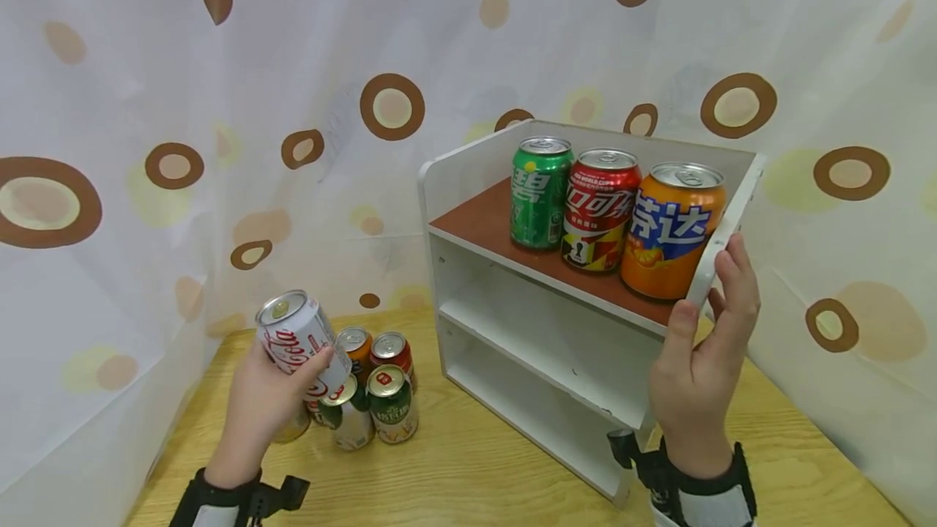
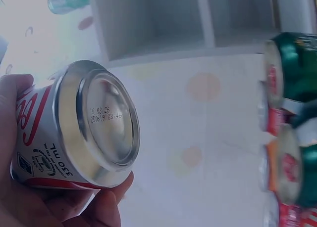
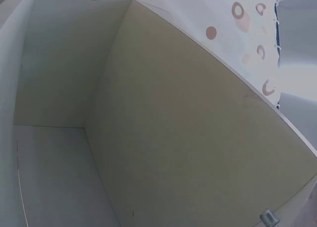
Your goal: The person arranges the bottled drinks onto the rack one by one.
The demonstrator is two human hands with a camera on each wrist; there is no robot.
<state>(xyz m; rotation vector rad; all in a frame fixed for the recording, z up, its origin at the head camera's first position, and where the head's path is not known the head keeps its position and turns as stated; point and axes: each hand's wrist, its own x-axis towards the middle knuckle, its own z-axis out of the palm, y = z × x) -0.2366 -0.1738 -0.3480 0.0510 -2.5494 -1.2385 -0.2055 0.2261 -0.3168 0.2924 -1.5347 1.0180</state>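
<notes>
My left hand (image 1: 259, 397) grips a white Coca-Cola can (image 1: 293, 338), tilted and raised beside a group of cans. In the left wrist view the silver base of the can faces the camera, with printed digits on it. My right hand (image 1: 699, 376) holds the right side panel of a small white shelf (image 1: 527, 328), thumb at its front edge and fingers along the outer side. On the brown top of the shelf stand a green can (image 1: 542, 198), a red Coca-Cola can (image 1: 599, 214) and an orange Fanta can (image 1: 666, 238).
Several cans, including a green-and-cream can (image 1: 391, 409) and a red can (image 1: 391, 348), stand close together on the wooden table (image 1: 439, 478), left of the shelf. A patterned curtain (image 1: 439, 31) hangs behind. Two lower compartments face the front of the shelf.
</notes>
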